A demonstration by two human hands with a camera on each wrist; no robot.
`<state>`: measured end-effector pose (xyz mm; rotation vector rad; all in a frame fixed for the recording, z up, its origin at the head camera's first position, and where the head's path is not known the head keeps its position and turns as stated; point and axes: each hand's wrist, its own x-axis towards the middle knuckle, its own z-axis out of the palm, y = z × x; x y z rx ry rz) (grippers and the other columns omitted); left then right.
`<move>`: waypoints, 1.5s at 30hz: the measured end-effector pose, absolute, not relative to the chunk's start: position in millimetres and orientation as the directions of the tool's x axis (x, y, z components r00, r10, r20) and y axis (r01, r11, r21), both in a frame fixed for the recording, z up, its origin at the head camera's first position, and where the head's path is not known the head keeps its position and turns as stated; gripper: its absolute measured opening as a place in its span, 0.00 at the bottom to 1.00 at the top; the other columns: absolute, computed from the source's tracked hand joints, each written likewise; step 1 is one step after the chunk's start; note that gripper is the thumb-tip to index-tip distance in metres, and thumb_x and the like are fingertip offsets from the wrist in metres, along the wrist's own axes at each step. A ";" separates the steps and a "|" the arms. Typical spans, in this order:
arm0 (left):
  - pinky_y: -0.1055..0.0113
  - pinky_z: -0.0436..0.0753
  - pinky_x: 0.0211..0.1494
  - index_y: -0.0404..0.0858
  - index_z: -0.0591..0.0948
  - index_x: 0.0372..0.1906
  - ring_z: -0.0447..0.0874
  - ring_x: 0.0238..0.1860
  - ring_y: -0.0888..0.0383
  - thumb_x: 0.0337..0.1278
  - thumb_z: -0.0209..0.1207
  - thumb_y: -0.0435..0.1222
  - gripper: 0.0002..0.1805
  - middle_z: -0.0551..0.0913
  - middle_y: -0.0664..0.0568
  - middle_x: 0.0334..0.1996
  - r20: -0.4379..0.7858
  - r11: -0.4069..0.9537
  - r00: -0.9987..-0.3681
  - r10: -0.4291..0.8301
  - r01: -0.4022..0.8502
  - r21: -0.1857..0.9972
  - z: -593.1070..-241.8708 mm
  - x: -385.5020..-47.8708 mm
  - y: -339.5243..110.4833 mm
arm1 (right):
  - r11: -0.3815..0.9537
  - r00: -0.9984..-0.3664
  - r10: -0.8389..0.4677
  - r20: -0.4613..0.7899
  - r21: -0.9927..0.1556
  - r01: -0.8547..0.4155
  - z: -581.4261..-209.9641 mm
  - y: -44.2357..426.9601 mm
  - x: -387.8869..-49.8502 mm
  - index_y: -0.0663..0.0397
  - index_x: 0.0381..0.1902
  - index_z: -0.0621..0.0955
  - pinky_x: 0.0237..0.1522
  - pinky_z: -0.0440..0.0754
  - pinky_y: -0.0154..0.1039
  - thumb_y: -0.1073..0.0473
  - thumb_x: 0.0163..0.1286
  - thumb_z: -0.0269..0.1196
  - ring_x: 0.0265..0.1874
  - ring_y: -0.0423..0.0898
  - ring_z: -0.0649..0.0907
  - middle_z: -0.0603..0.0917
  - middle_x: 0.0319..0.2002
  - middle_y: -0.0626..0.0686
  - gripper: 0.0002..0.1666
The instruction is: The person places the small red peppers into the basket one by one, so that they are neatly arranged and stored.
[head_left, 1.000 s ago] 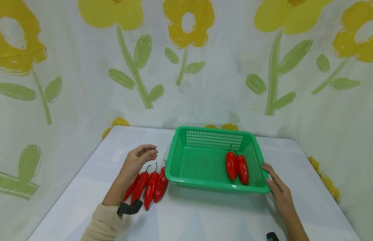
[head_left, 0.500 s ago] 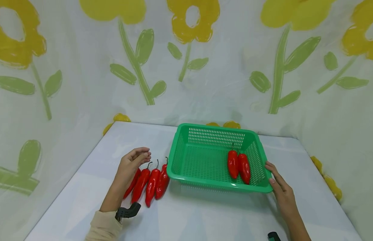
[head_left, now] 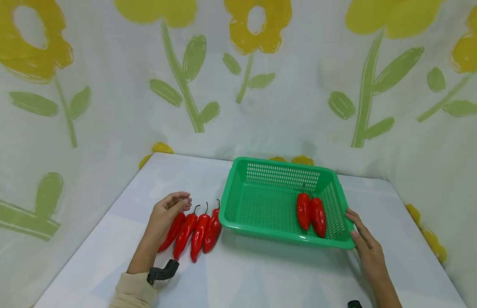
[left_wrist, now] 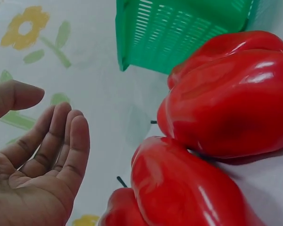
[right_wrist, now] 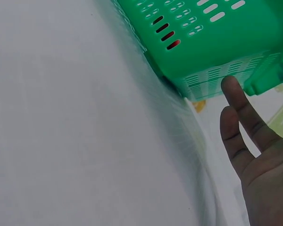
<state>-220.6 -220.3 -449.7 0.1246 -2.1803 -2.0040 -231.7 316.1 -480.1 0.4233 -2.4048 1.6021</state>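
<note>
Clearly, red peppers [head_left: 199, 237] lie right of the empty, slack-fingered left hand [head_left: 165, 214], lengthwise toward the desk's [head_left: 261, 282] far edge; the right hand [head_left: 371, 255] seemingly pinches the basket [head_left: 267, 207].

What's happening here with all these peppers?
A person is working with both bare hands at a white table. The right hand touches the right end of a green basket, which holds two red peppers lying side by side. The left hand, holding nothing, is near four more peppers on the table, left of the basket.
</note>
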 end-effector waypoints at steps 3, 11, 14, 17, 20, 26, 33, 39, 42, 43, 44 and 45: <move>0.60 0.81 0.59 0.31 0.76 0.60 0.83 0.52 0.42 0.69 0.61 0.42 0.23 0.79 0.34 0.55 0.065 0.104 -0.980 -0.189 0.046 0.994 -451.1 -217.4 -221.8 | 0.384 -0.942 -0.116 0.316 -0.860 -0.336 -481.2 317.2 -230.2 0.53 0.76 0.64 0.61 0.65 0.19 0.61 0.83 0.45 0.76 0.36 0.55 0.60 0.77 0.47 0.27; 0.62 0.81 0.58 0.30 0.75 0.61 0.82 0.55 0.44 0.69 0.61 0.43 0.25 0.80 0.37 0.55 0.049 0.109 -0.971 -0.232 0.024 0.994 -452.7 -212.4 -230.4 | 0.391 -0.946 -0.115 0.302 -0.862 -0.322 -482.8 318.6 -230.6 0.53 0.76 0.64 0.62 0.64 0.19 0.61 0.83 0.45 0.76 0.37 0.54 0.59 0.77 0.47 0.27; 0.64 0.81 0.58 0.31 0.76 0.61 0.81 0.55 0.43 0.68 0.62 0.43 0.25 0.80 0.37 0.55 0.041 0.125 -0.965 -0.260 0.009 0.992 -454.1 -210.3 -233.2 | 0.385 -0.946 -0.115 0.302 -0.865 -0.322 -481.8 318.3 -231.1 0.53 0.76 0.64 0.61 0.65 0.19 0.61 0.83 0.45 0.76 0.37 0.54 0.59 0.77 0.47 0.27; 0.65 0.81 0.58 0.34 0.78 0.60 0.81 0.55 0.44 0.66 0.63 0.44 0.24 0.81 0.38 0.54 0.041 0.142 -0.958 -0.285 0.000 0.990 -456.3 -209.3 -234.6 | 0.371 -0.946 -0.119 0.301 -0.870 -0.323 -480.8 318.4 -231.5 0.54 0.76 0.64 0.60 0.66 0.19 0.62 0.83 0.45 0.76 0.37 0.54 0.59 0.78 0.47 0.27; 0.68 0.80 0.57 0.35 0.79 0.59 0.82 0.54 0.47 0.65 0.64 0.45 0.23 0.82 0.40 0.54 0.035 0.157 -0.953 -0.299 -0.013 0.988 -459.4 -208.6 -235.7 | 0.376 -0.945 -0.122 0.303 -0.867 -0.326 -480.3 318.9 -231.5 0.54 0.76 0.64 0.59 0.67 0.19 0.61 0.83 0.45 0.76 0.37 0.55 0.59 0.78 0.47 0.27; 0.70 0.80 0.57 0.34 0.77 0.60 0.82 0.53 0.49 0.67 0.63 0.44 0.24 0.81 0.40 0.54 0.027 0.189 -0.948 -0.316 -0.035 0.981 -463.8 -204.3 -240.3 | 0.365 -0.941 -0.141 0.308 -0.867 -0.339 -479.8 318.9 -230.5 0.54 0.77 0.63 0.57 0.68 0.18 0.60 0.83 0.44 0.75 0.36 0.55 0.58 0.78 0.47 0.27; 0.67 0.80 0.59 0.33 0.77 0.61 0.81 0.54 0.48 0.67 0.62 0.43 0.24 0.81 0.41 0.55 0.018 0.232 -0.945 -0.326 -0.061 0.971 -468.5 -199.5 -252.2 | 0.345 -0.939 -0.151 0.308 -0.874 -0.342 -481.0 318.4 -230.3 0.55 0.77 0.62 0.56 0.68 0.17 0.61 0.83 0.43 0.75 0.36 0.55 0.57 0.78 0.47 0.27; 0.69 0.80 0.58 0.36 0.77 0.61 0.80 0.55 0.49 0.67 0.62 0.43 0.23 0.81 0.42 0.56 0.005 0.246 -0.940 -0.341 -0.084 0.966 -470.6 -195.8 -255.3 | 0.326 -0.937 -0.155 0.312 -0.879 -0.347 -480.6 318.4 -231.4 0.56 0.77 0.62 0.57 0.68 0.18 0.61 0.83 0.43 0.76 0.36 0.54 0.56 0.79 0.47 0.27; 0.74 0.79 0.56 0.37 0.78 0.60 0.79 0.56 0.50 0.67 0.62 0.43 0.22 0.81 0.42 0.56 -0.003 0.252 -0.938 -0.348 -0.096 0.963 -472.2 -194.2 -256.0 | 0.328 -0.936 -0.156 0.315 -0.877 -0.350 -480.3 318.3 -231.7 0.56 0.77 0.62 0.57 0.68 0.18 0.61 0.83 0.43 0.76 0.36 0.54 0.56 0.79 0.48 0.27; 0.76 0.78 0.55 0.37 0.78 0.60 0.79 0.56 0.50 0.67 0.62 0.43 0.22 0.81 0.43 0.56 -0.007 0.255 -0.937 -0.349 -0.102 0.962 -473.1 -193.8 -256.4 | 0.325 -0.936 -0.155 0.315 -0.879 -0.349 -480.3 318.3 -231.5 0.56 0.77 0.62 0.57 0.68 0.18 0.61 0.83 0.44 0.76 0.36 0.54 0.56 0.79 0.47 0.27; 0.78 0.77 0.54 0.37 0.78 0.60 0.79 0.56 0.50 0.67 0.62 0.43 0.22 0.81 0.43 0.56 -0.012 0.258 -0.937 -0.349 -0.108 0.960 -474.1 -193.4 -256.8 | 0.326 -0.936 -0.154 0.315 -0.878 -0.349 -480.3 318.3 -231.2 0.56 0.77 0.62 0.57 0.68 0.17 0.62 0.83 0.44 0.76 0.36 0.54 0.56 0.79 0.47 0.27; 0.79 0.77 0.54 0.37 0.78 0.60 0.79 0.57 0.51 0.67 0.62 0.43 0.22 0.81 0.43 0.56 -0.018 0.262 -0.937 -0.349 -0.115 0.958 -475.2 -193.0 -257.3 | 0.322 -0.937 -0.153 0.314 -0.880 -0.348 -480.2 318.3 -230.9 0.56 0.77 0.62 0.57 0.68 0.17 0.62 0.83 0.44 0.76 0.36 0.54 0.56 0.79 0.47 0.27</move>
